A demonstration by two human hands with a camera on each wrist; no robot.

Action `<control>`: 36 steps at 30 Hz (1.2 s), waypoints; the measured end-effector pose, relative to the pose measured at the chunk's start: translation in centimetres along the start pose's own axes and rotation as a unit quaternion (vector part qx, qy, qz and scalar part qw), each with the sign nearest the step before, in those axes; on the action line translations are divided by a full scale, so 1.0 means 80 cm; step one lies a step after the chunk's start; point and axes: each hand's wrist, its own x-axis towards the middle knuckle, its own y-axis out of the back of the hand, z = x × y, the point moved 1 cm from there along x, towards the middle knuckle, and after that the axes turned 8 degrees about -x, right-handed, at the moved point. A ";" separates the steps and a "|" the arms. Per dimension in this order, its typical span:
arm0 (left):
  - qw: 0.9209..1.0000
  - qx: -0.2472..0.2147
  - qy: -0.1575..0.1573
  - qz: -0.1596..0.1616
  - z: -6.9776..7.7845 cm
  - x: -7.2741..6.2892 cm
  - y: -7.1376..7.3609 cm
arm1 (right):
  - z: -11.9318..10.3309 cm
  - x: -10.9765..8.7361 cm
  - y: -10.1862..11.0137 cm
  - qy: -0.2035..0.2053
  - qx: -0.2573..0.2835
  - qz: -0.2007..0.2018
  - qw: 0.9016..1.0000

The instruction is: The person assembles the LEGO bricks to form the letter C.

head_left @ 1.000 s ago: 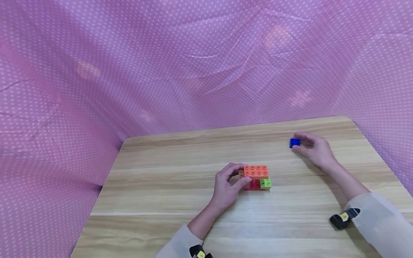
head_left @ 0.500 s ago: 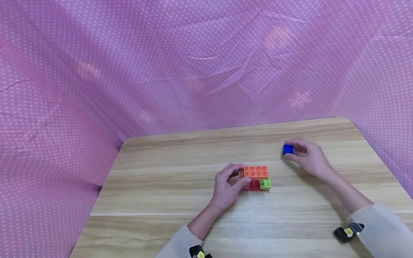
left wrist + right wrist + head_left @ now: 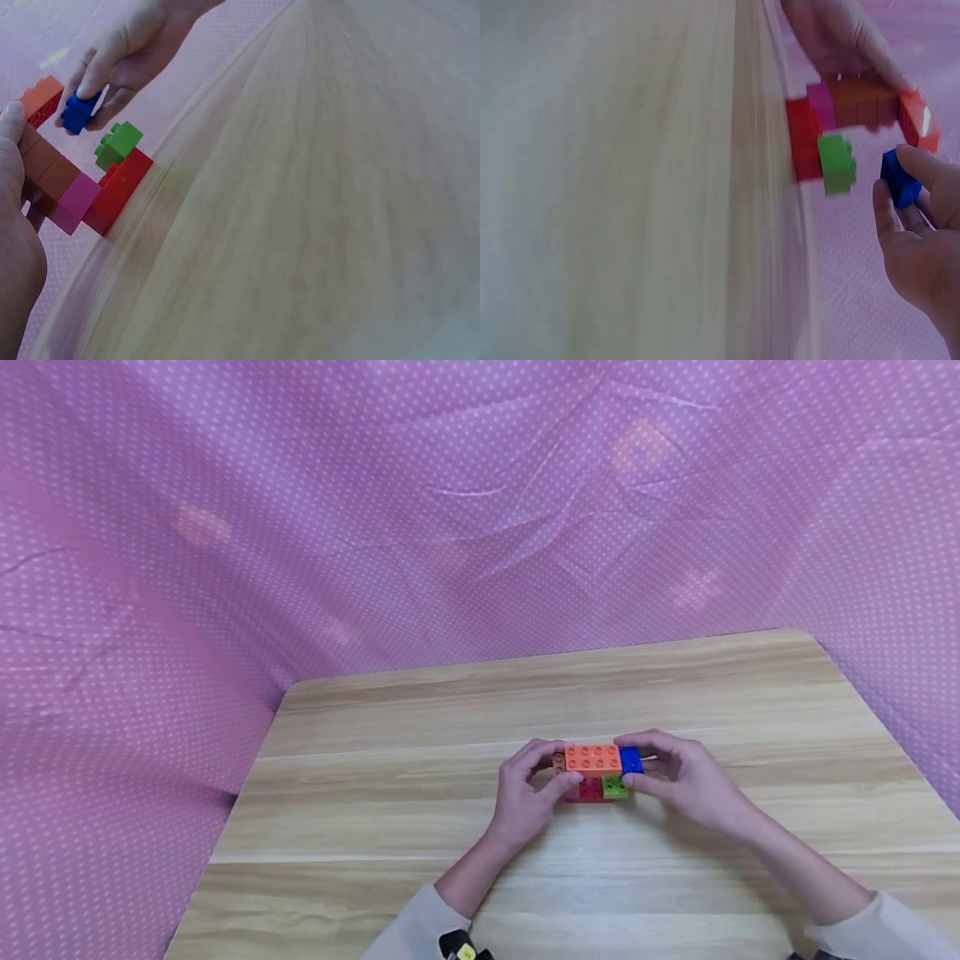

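A building-brick structure stands on the table. Its red brick lies at the bottom, with a green brick on the right end and a pink brick on the other. Brown bricks rise from the pink one, and an orange brick juts rightward at the top. My left hand grips the upper left of this structure between thumb and fingers. A blue brick is pinched in my right hand, beside the orange brick's free end and above the green brick, with a gap below it in both wrist views.
The wooden tabletop spreads around both hands. Pink dotted cloth hangs behind the table and along its sides. A black strap device sits on the left sleeve.
My right hand has carried the blue brick from the far right toward me and leftward, up to the orange brick's end. The left hand has kept its grip in place.
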 end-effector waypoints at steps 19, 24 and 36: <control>1.000 0.003 -0.017 -0.001 -0.004 -0.002 -0.003 | -0.002 -0.006 -0.025 0.003 0.107 -0.008 0.994; 1.000 0.009 -0.018 -0.002 -0.003 -0.002 -0.003 | 0.001 -0.006 -0.029 0.025 0.148 -0.019 0.988; 0.999 0.004 -0.037 -0.003 -0.002 -0.002 -0.003 | -0.007 -0.005 -0.034 0.052 0.142 0.010 0.988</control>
